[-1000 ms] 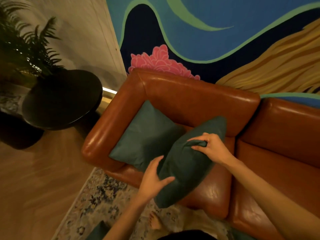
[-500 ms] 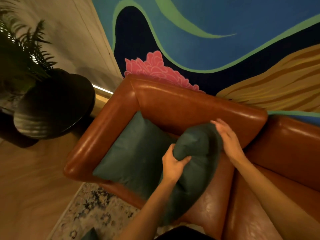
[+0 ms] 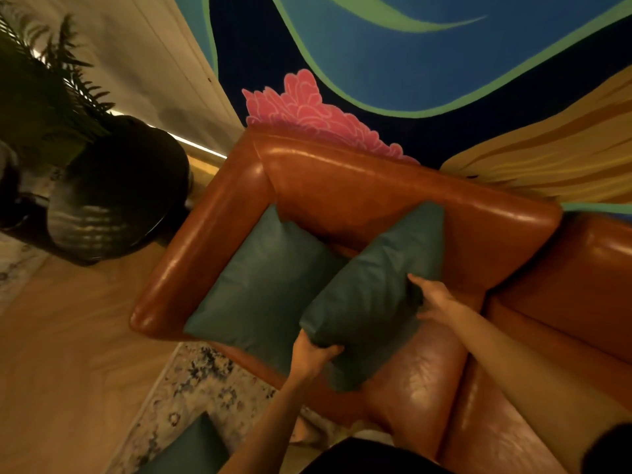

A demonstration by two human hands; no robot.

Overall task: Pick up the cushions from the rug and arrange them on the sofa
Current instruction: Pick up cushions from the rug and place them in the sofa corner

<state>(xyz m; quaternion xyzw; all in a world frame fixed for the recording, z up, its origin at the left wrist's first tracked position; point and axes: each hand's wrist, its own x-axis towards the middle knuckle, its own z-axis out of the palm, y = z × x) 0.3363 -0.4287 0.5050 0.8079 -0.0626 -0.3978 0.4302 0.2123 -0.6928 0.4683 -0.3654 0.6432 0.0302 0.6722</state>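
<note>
Gripping held cushion [image 3: 376, 292] with left hand [image 3: 313, 357] at near corner, pinching right edge with right hand [image 3: 436, 299]. Propped on sofa [image 3: 420, 378] seat against backrest [image 3: 359, 186], touching left cushion [image 3: 266, 278]. Judged soft, light, compressible — take by corners. Bounded left by armrest [image 3: 191, 268]; open seat room rightward. Left on near rug [image 3: 191, 388] — spare cushion [image 3: 191, 449].

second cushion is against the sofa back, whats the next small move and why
Probably let go with both grips. The held cushion already appears to lean on the sofa backrest beside the first cushion, with the left grip on its lower corner and the right grip on its right edge. A third cushion lies on the rug.
</note>
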